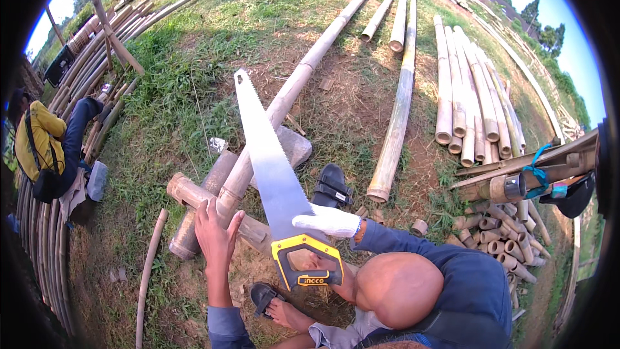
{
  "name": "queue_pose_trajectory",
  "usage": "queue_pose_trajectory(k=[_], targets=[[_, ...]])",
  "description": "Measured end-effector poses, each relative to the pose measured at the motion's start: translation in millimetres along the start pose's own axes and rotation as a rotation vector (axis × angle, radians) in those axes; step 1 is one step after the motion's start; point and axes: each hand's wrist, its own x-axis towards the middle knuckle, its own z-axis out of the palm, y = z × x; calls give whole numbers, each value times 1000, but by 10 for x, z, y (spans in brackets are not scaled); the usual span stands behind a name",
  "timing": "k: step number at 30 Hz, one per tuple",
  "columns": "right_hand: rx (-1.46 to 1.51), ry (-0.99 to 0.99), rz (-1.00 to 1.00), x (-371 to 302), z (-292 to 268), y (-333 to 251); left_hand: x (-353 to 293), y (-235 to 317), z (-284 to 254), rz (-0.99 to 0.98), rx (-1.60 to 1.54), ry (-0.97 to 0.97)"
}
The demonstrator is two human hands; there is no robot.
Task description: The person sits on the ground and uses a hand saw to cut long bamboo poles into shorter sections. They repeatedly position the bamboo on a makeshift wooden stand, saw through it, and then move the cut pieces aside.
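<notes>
A long bamboo pole (303,68) slants down from the far middle, its near end over a shorter thick bamboo piece (188,191). My bare left hand (216,227) grips the pole's near end, thumb on one side and fingers on the other. In a white glove, my right hand (329,221) is closed on the hand saw (271,168) at the base of its blade, just above the yellow and black handle (307,262). The blade points up and away, passing in front of the pole, toothed edge to the right. Whether it touches the pole I cannot tell.
A stone (294,147) and a black sandal (331,189) lie beyond the saw. Long bamboo poles (475,90) and cut bamboo pieces (510,242) are piled at right. A thin bamboo stick (150,278) lies left. A person in yellow (42,139) sits at far left.
</notes>
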Motion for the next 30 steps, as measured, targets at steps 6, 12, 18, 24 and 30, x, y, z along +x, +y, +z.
queue_pose_trajectory(k=[6,12,18,24,30], targets=[[-142,635,-153,-864,-1640,-455,41,-552,331,-147,44,-376],[-12,978,-143,-1819,-2954,-157,-197,-403,4,-71,-104,-433],[397,1014,125,-2409,-3357,79,-1245,-774,-722,-172,-37,-423],[412,985,127,-2486,-3386,875,-2464,-1839,-1780,-362,439,-472],[-600,1368,651,-2501,-3573,1660,-3529,-3166,-1796,-153,884,-280]])
